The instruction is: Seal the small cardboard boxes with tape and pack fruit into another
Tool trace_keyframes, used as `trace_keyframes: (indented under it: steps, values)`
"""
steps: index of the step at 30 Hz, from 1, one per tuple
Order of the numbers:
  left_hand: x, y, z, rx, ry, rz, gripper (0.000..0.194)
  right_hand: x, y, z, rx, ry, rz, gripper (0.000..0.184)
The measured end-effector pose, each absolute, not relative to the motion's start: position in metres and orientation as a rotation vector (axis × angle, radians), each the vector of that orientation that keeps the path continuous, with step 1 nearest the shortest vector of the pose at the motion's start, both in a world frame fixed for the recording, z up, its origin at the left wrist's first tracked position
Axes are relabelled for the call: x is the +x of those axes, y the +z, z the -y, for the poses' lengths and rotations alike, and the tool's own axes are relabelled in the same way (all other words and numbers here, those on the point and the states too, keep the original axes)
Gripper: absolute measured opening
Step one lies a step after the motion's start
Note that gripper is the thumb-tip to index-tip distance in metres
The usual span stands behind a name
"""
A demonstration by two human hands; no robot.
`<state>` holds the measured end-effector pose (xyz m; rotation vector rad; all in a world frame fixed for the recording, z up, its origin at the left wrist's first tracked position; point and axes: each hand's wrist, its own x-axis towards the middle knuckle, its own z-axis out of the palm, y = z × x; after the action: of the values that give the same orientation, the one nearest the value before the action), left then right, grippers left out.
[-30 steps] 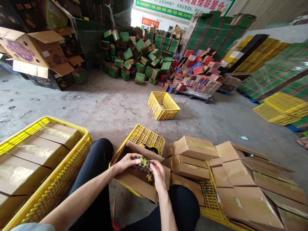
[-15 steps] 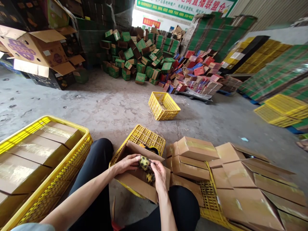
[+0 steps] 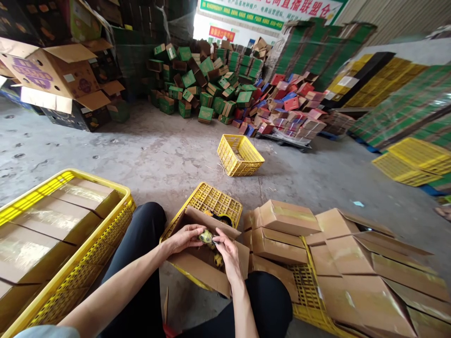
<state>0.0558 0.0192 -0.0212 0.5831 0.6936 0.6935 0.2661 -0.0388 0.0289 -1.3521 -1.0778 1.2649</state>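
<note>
My left hand (image 3: 187, 237) grips a yellow-green fruit (image 3: 206, 236) with dark markings, above an open cardboard box (image 3: 204, 271). On the fruit's right side, the fingers of my right hand (image 3: 227, 249) are pinched around a small dark bit I cannot make out. More spotted yellow fruit (image 3: 218, 260) lies inside the box below, partly hidden by my right hand. The box rests on an upturned yellow crate (image 3: 219, 196). Behind the box's far flap, a black and yellow object (image 3: 224, 218), perhaps a tape dispenser, lies on the crate.
Taped cartons fill a yellow crate (image 3: 124, 191) at my left. More cartons (image 3: 283, 218) are stacked close on my right, some over another yellow crate (image 3: 306, 286). Ahead on the concrete floor stands a yellow basket (image 3: 237, 164), with heaped green boxes (image 3: 206, 114) beyond.
The fruit has been turned and shifted slightly left in my left hand. My right hand has moved a little up and left, its fingers now pinching at the fruit's side.
</note>
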Motion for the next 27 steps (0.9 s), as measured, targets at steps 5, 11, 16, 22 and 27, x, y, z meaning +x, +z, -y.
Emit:
trace_keyframes:
  steps: [5, 11, 16, 22, 27]
  values:
    - [0.055, -0.017, -0.017, 0.601, 0.789, -0.615, 0.065, 0.276, 0.015, 0.037, -1.393, 1.265, 0.807, 0.052]
    - [0.057, -0.011, -0.011, 0.644, 0.791, -0.524, 0.099, 0.272, 0.012, 0.041, -1.479, 1.393, 0.586, 0.069]
    - [0.059, -0.011, -0.010, 0.696, 0.816, -0.484, 0.114, 0.265, 0.015, 0.042, -1.453, 1.429, 0.675, 0.057]
    - [0.062, -0.016, -0.014, 0.734, 0.785, -0.486, 0.087, 0.268, 0.013, 0.039, -1.464, 1.371, 0.681, 0.059]
    - [0.061, -0.016, -0.015, 0.794, 0.758, -0.498, 0.064, 0.270, 0.009, 0.038, -1.488, 1.334, 0.715, 0.057]
